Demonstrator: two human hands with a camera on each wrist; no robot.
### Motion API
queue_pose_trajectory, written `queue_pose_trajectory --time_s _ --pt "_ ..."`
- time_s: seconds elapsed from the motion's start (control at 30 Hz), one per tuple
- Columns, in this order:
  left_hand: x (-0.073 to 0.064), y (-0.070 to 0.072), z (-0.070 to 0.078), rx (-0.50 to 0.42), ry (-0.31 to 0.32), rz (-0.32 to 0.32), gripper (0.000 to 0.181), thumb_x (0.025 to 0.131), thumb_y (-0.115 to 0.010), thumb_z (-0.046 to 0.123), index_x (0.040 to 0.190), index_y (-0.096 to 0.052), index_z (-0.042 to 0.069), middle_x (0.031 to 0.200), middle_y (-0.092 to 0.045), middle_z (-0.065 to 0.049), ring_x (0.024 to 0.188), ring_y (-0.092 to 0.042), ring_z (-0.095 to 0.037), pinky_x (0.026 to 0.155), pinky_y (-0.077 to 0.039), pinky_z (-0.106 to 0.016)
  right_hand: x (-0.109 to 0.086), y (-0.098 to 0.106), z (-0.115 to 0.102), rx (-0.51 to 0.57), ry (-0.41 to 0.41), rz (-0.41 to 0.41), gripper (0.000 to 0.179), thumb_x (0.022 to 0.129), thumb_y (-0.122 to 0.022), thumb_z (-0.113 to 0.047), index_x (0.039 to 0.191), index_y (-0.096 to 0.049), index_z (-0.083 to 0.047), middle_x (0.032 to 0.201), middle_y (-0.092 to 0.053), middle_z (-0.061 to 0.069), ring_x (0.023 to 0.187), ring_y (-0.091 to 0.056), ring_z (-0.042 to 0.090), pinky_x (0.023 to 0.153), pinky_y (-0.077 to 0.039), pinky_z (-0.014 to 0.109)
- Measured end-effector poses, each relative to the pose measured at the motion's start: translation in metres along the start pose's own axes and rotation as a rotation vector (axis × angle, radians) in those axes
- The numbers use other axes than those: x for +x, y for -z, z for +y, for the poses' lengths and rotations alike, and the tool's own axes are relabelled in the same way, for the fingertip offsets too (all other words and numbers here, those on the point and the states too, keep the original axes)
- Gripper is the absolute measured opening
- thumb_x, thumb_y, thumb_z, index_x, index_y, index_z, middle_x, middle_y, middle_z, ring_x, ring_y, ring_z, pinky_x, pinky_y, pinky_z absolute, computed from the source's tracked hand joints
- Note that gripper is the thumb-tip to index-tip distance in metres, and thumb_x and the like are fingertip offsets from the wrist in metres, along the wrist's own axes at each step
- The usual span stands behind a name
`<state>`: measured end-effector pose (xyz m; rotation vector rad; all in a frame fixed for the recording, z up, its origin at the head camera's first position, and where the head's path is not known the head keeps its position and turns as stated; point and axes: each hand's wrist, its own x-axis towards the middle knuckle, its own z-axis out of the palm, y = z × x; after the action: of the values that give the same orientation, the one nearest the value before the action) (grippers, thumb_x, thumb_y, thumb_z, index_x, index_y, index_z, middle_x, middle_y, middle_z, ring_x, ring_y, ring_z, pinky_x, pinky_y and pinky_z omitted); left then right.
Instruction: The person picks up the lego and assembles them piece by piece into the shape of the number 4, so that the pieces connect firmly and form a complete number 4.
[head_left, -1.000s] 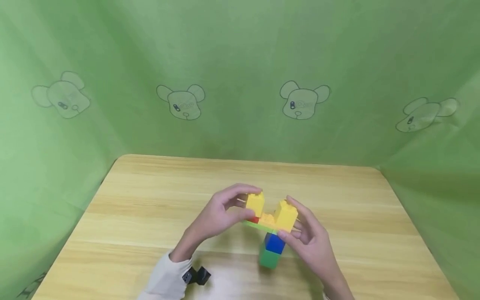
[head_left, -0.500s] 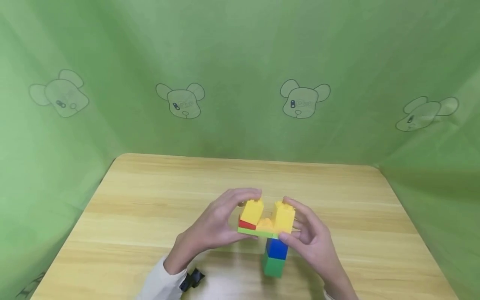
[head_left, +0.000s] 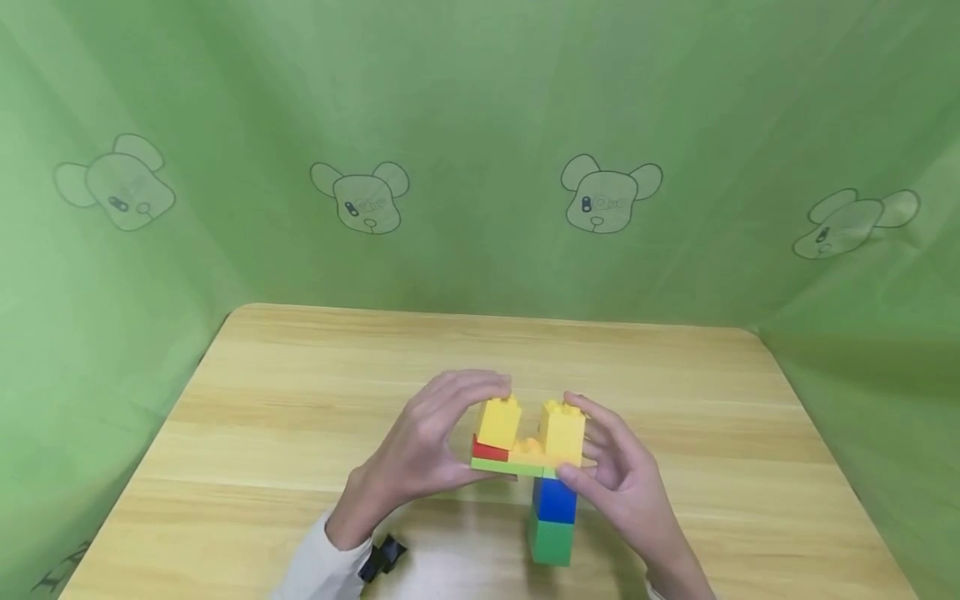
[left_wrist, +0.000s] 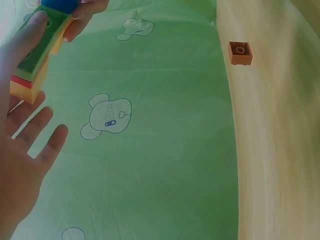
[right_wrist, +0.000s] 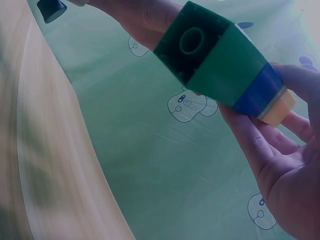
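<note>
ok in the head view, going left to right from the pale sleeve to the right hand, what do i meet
Pale sleeve → left hand → left yellow brick → right yellow brick → right hand.

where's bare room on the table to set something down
In the head view, the table looks bare left of the left hand, right of the right hand, and beyond both, up to the green cloth. Crowded: near centre, around the held block stack. The left wrist view also shows an orange block.
</note>
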<state>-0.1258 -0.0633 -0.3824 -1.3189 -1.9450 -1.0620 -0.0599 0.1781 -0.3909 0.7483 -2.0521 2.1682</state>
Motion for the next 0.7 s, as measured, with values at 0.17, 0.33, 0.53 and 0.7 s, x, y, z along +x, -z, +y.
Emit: queue_pose_trajectory --time_s 0.17,0.33,0.53,0.7 --pt "-0.0006 0.0015 0.0007 -0.007 0.0 -0.017 0.078 0.068 -0.085 0.035 0.129 -0.049 0.001 0.13 -0.055 -0.009 0.121 -0.049 -0.023 0.103 -0.041 -0.036 0.0 -0.0014 -0.0022 -0.001 -0.015 0.006 0.068 0.084 -0.055 0.02 0.144 -0.029 0.001 0.138 -0.044 0.021 0.112 -0.057 0.033 0.078 -0.053 0.045" --pt "-0.0006 0.002 0.001 -0.043 -0.006 -0.014 0.081 0.068 -0.085 0.032 0.129 -0.043 -0.003 0.13 -0.053 -0.012 0.12 -0.05 -0.024 0.102 -0.042 -0.035 0.0003 -0.0015 -0.003 -0.009 -0.007 0.003 0.068 0.084 -0.055 0.02 0.144 -0.029 0.001 0.138 -0.044 0.021 0.112 -0.057 0.032 0.078 -0.053 0.045" --pt "-0.0006 0.0018 0.0018 -0.112 -0.001 -0.034 0.079 0.07 -0.085 0.027 0.13 -0.042 -0.002 0.13 -0.052 -0.011 0.121 -0.049 -0.024 0.102 -0.042 -0.035 -0.0004 -0.0002 -0.0033 -0.007 -0.033 0.004 0.068 0.084 -0.056 0.019 0.144 -0.03 0.0 0.14 -0.041 0.022 0.112 -0.057 0.032 0.078 -0.053 0.045" --pt "-0.0013 0.0012 0.001 -0.166 0.005 -0.024 0.075 0.069 -0.085 0.024 0.128 -0.046 -0.001 0.129 -0.054 -0.011 0.121 -0.05 -0.024 0.101 -0.043 -0.037 -0.0012 -0.0002 -0.0028 -0.009 -0.031 0.008 0.068 0.083 -0.056 0.019 0.144 -0.031 0.001 0.142 -0.039 0.021 0.112 -0.057 0.031 0.078 -0.053 0.045"
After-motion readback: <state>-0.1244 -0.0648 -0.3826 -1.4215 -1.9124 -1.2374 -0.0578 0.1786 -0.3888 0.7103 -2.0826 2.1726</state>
